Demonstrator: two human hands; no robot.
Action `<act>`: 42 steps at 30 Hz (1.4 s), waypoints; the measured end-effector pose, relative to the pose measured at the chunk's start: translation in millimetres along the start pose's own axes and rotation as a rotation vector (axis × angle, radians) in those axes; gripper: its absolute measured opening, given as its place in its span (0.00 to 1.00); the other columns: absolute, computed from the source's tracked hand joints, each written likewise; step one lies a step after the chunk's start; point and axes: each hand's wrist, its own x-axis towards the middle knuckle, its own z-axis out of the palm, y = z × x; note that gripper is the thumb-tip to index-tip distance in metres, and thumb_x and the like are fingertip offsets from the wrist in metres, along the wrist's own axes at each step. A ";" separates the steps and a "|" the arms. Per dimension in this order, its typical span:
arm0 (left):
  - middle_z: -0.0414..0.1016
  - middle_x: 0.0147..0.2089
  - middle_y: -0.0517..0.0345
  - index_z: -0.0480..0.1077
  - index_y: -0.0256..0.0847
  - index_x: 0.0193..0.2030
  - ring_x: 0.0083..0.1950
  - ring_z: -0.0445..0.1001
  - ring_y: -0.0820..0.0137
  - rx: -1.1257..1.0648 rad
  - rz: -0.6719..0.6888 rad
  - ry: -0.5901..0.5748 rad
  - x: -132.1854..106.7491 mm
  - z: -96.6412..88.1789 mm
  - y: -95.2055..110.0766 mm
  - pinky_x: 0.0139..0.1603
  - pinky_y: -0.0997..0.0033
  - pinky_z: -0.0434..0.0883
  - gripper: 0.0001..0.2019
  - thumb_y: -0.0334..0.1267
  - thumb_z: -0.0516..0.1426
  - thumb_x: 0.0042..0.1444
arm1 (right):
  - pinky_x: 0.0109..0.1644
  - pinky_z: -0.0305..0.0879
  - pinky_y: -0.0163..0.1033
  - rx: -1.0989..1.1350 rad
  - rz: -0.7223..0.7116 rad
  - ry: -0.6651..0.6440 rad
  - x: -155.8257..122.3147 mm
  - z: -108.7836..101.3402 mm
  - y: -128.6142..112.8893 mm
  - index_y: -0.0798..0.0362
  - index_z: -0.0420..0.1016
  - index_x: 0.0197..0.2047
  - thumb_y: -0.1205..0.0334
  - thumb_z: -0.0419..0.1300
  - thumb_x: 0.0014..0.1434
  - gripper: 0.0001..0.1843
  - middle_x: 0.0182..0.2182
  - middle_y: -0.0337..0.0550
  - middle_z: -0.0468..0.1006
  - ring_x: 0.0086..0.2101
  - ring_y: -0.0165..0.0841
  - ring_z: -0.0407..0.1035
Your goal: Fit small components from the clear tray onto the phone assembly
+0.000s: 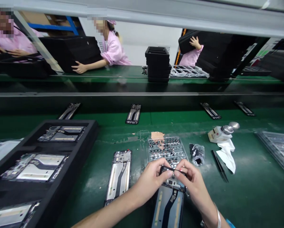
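An opened phone frame [169, 205] lies on the green mat in front of me, its top end under my fingers. My left hand [151, 179] and my right hand [191, 177] meet above that top end, both pinching a small black part [167, 170]. Just beyond my hands sits a clear tray of small black parts [167, 148]. A second phone frame [119, 175] lies to the left of my left hand.
A black foam tray [61, 177] with several phone frames stands at the left. Tweezers [219, 166], a white cloth [227, 153], a dispenser bottle [221, 132] and a small bag [197, 153] lie at the right. More frames ride the belt [133, 114]. Other people in pink handle black trays [157, 63] beyond.
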 end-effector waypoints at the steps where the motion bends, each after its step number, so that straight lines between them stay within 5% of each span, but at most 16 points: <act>1: 0.63 0.27 0.63 0.64 0.41 0.41 0.29 0.62 0.72 0.036 -0.010 0.017 -2.3 0.7 2.4 0.28 0.75 0.57 0.12 0.44 0.55 0.54 | 0.23 0.46 0.28 0.046 0.018 0.018 0.0 -1.2 -0.1 0.53 0.61 0.28 0.55 0.58 0.56 0.12 0.18 0.30 0.59 0.20 0.23 0.50; 3: 0.69 0.45 0.55 0.59 0.46 0.54 0.44 0.67 0.63 0.166 0.015 0.065 -8.9 4.6 6.1 0.40 0.68 0.64 0.24 0.47 0.58 0.51 | 0.22 0.45 0.27 0.137 0.027 0.094 0.6 -3.9 -0.3 0.53 0.61 0.28 0.55 0.59 0.55 0.13 0.16 0.29 0.59 0.18 0.22 0.49; 5: 0.57 0.61 0.53 0.51 0.53 0.62 0.59 0.58 0.54 0.349 0.075 0.069 -16.5 10.0 8.0 0.53 0.54 0.60 0.38 0.47 0.62 0.45 | 0.21 0.48 0.26 0.219 0.014 0.185 1.0 -6.3 -1.2 0.52 0.62 0.29 0.56 0.60 0.55 0.12 0.16 0.29 0.60 0.18 0.22 0.51; 9: 0.39 0.68 0.59 0.52 0.60 0.62 0.65 0.47 0.49 0.428 0.208 0.000 -23.2 11.6 10.4 0.59 0.46 0.52 0.38 0.35 0.59 0.44 | 0.30 0.61 0.29 0.345 -0.049 0.241 -1.2 -8.2 -5.1 0.50 0.68 0.40 0.53 0.56 0.57 0.11 0.27 0.37 0.71 0.27 0.27 0.64; 12: 0.52 0.62 0.48 0.55 0.49 0.62 0.54 0.63 0.56 -0.141 0.224 -0.230 -15.6 5.0 9.3 0.46 0.61 0.67 0.34 0.39 0.55 0.45 | 0.32 0.62 0.29 0.303 -0.126 0.255 -5.6 -9.4 -6.1 0.48 0.67 0.48 0.54 0.56 0.57 0.16 0.33 0.39 0.70 0.30 0.27 0.65; 15: 0.67 0.43 0.43 0.57 0.32 0.58 0.31 0.71 0.66 -0.881 0.030 -0.634 -4.1 2.7 0.8 0.24 0.73 0.65 0.35 0.52 0.49 0.45 | 0.31 0.61 0.28 0.214 -0.157 0.206 -10.3 -10.4 -5.1 0.49 0.70 0.43 0.60 0.59 0.56 0.11 0.32 0.37 0.67 0.26 0.24 0.64; 19: 0.67 0.33 0.47 0.62 0.25 0.50 0.23 0.70 0.67 -1.172 -0.190 -0.887 1.8 4.1 -10.0 0.21 0.73 0.63 0.38 0.57 0.48 0.40 | 0.26 0.58 0.30 0.230 -0.169 0.111 -14.5 -8.7 -5.7 0.52 0.70 0.33 0.61 0.57 0.58 0.04 0.27 0.35 0.63 0.21 0.22 0.62; 25: 0.67 0.33 0.48 0.63 0.27 0.50 0.24 0.70 0.68 -1.095 -0.324 -0.816 -3.4 0.4 -11.0 0.23 0.72 0.63 0.39 0.56 0.49 0.35 | 0.24 0.56 0.30 0.232 -0.141 0.123 -17.3 -5.6 -6.2 0.52 0.69 0.33 0.61 0.58 0.57 0.04 0.26 0.34 0.64 0.18 0.21 0.61; 30: 0.67 0.32 0.49 0.64 0.29 0.48 0.22 0.68 0.68 -1.004 -0.292 -0.784 -0.5 -2.6 -8.5 0.22 0.72 0.60 0.39 0.59 0.49 0.34 | 0.25 0.57 0.32 0.094 -0.107 0.190 -12.8 -9.7 -6.8 0.52 0.69 0.36 0.58 0.57 0.57 0.06 0.23 0.35 0.65 0.20 0.25 0.61; 33: 0.68 0.42 0.45 0.62 0.33 0.53 0.27 0.69 0.69 -0.753 -0.166 -0.434 3.0 -9.0 2.9 0.25 0.72 0.62 0.33 0.53 0.53 0.42 | 0.27 0.56 0.32 -0.163 -0.123 0.269 -11.0 -5.0 -6.6 0.50 0.66 0.49 0.57 0.58 0.56 0.17 0.20 0.32 0.64 0.21 0.27 0.59; 35: 0.62 0.55 0.45 0.56 0.42 0.60 0.40 0.70 0.66 -0.492 -0.078 -0.075 6.5 -12.8 9.9 0.35 0.70 0.66 0.33 0.45 0.57 0.47 | 0.24 0.53 0.32 -0.302 -0.135 0.135 -13.0 5.6 -4.0 0.49 0.60 0.57 0.57 0.62 0.52 0.30 0.19 0.30 0.63 0.20 0.26 0.57; 37: 0.53 0.62 0.49 0.45 0.49 0.65 0.54 0.64 0.61 -0.290 -0.028 0.146 11.2 -14.9 12.0 0.49 0.65 0.64 0.41 0.41 0.61 0.47 | 0.23 0.52 0.32 -0.408 -0.134 -0.060 -16.5 19.2 -0.2 0.50 0.57 0.60 0.55 0.64 0.49 0.37 0.18 0.30 0.65 0.19 0.26 0.57; 39: 0.50 0.65 0.48 0.38 0.49 0.67 0.61 0.57 0.58 -0.214 0.002 0.208 16.5 -17.1 9.4 0.57 0.61 0.58 0.46 0.42 0.62 0.46 | 0.25 0.53 0.33 -0.475 -0.143 -0.128 -17.9 29.0 2.0 0.53 0.58 0.60 0.54 0.60 0.53 0.33 0.19 0.32 0.68 0.19 0.27 0.58; 42: 0.48 0.67 0.50 0.36 0.48 0.67 0.66 0.48 0.59 -0.244 0.017 0.197 21.9 -25.5 6.2 0.61 0.60 0.55 0.45 0.43 0.61 0.49 | 0.25 0.54 0.33 -0.348 -0.095 -0.053 -6.9 23.7 -2.8 0.55 0.60 0.57 0.55 0.49 0.61 0.22 0.18 0.33 0.68 0.19 0.27 0.60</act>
